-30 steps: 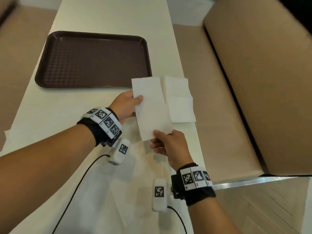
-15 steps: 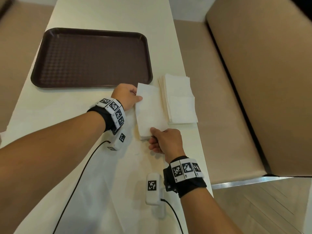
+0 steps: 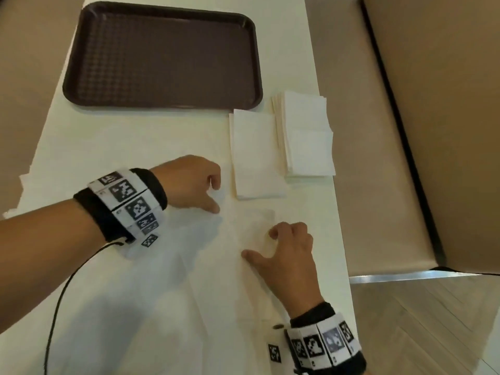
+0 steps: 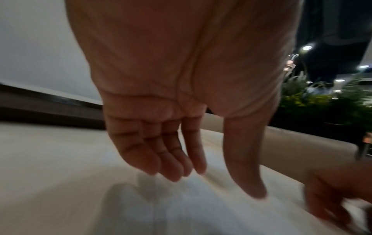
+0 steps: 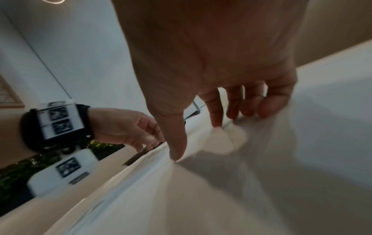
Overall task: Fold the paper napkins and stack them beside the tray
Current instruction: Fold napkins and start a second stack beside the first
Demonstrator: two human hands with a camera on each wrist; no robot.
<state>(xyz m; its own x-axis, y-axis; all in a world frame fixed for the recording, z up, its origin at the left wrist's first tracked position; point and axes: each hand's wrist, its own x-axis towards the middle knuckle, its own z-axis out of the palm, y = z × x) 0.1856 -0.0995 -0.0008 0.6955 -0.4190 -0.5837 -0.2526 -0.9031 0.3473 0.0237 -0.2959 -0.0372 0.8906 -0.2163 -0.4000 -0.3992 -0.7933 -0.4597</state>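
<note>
A folded white napkin point(image 3: 257, 155) lies flat on the table just below the brown tray's point(image 3: 162, 101) right corner. It sits against the left side of a stack of folded napkins point(image 3: 307, 136). My left hand point(image 3: 216, 197) hovers left of the napkin's near end, fingers relaxed and empty, as the left wrist view point(image 4: 217, 182) confirms. My right hand point(image 3: 258, 243) is nearer to me. Its thumb and loosely bent fingertips touch a flat white sheet point(image 3: 259, 220) on the table; the blurred right wrist view point(image 5: 197, 141) shows the same.
More pale paper sheets point(image 3: 167, 307) cover the near part of the white table point(image 3: 140, 136). The table's right edge point(image 3: 338, 212) runs close to the stack, with a beige bench seat point(image 3: 378, 185) beyond. A black cable point(image 3: 56, 307) trails from my left wrist.
Both hands have let go of the folded napkin, which now lies beside the stack. They have drawn back toward me, and the right one has come down onto a flat sheet.
</note>
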